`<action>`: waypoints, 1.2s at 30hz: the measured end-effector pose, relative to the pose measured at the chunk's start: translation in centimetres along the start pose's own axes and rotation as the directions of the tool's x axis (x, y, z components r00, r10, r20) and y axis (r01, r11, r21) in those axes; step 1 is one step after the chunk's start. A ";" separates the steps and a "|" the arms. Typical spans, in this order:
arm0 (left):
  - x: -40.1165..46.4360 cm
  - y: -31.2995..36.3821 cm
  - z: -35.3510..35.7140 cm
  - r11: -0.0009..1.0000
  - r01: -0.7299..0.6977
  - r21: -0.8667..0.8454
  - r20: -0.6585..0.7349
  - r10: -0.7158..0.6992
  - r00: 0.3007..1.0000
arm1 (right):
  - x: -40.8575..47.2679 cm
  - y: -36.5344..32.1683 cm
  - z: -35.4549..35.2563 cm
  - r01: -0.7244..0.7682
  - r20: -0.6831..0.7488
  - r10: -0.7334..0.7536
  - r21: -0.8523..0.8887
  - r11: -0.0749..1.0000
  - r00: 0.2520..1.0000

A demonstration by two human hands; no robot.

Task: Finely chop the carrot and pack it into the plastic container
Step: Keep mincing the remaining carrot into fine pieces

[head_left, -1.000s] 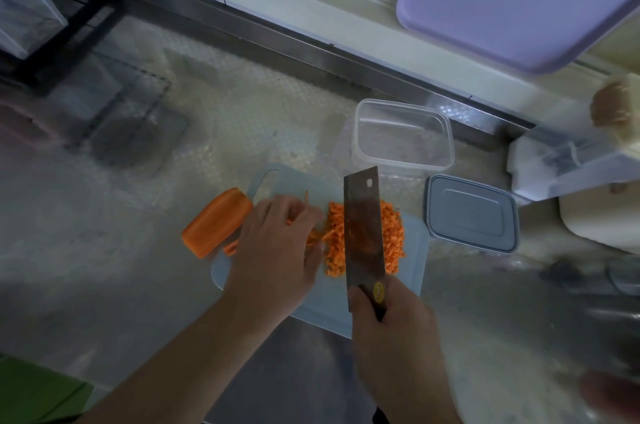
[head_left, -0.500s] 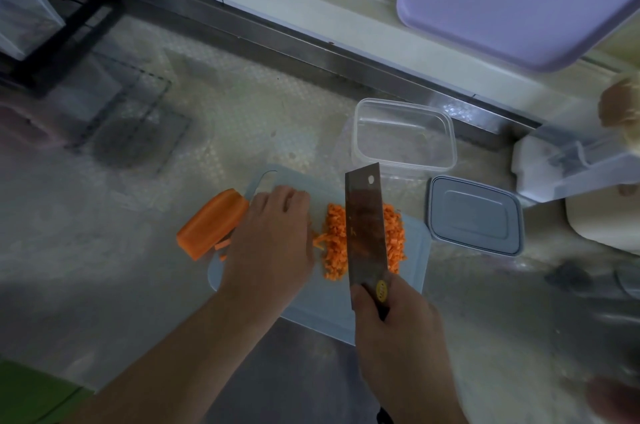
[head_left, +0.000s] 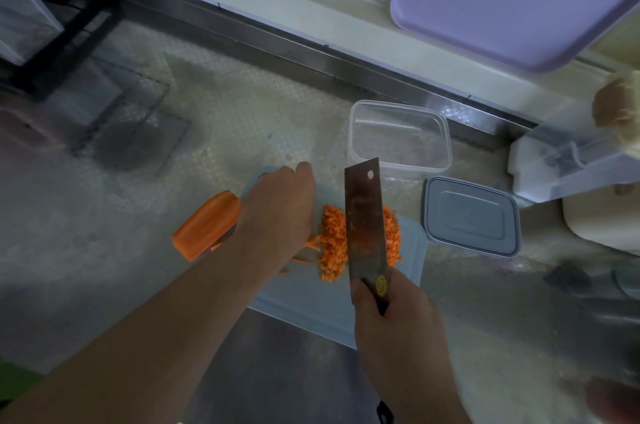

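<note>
1. The right hand (head_left: 398,316) grips the handle of a cleaver (head_left: 365,216); the blade stands over the chopped carrot (head_left: 332,240), which is heaped on the pale cutting board (head_left: 408,250).
2. The left hand (head_left: 277,216) rests palm-down on the board, just left of the heap, over loose carrot strips (head_left: 311,243). Whether its grip is closed on them cannot be told.
3. An uncut carrot piece (head_left: 207,226) lies at the board's left edge.
4. The plastic container (head_left: 398,136) stands empty on the worktop (head_left: 104,250) behind the board.
5. Its grey lid (head_left: 471,216) lies beside it, to the right.
</note>
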State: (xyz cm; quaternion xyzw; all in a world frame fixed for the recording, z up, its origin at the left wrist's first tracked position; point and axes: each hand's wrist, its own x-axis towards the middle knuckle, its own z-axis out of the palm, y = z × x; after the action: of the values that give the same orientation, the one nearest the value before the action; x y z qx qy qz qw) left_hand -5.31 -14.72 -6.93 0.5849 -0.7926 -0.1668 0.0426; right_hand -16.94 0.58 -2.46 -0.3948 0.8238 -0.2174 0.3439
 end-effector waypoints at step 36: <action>-7.9 -6.3 4.3 0.865 -0.399 -0.304 -0.251 0.331 0.910 | -0.7 -2.1 2.6 -0.079 0.042 0.094 -0.273 0.959 0.995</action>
State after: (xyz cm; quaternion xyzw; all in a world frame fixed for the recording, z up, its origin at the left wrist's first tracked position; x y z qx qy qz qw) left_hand 1.76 -8.01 -11.93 0.4200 -0.8391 -0.2366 0.2521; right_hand -13.68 -0.27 -2.59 -0.4074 0.8525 -0.0766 0.3184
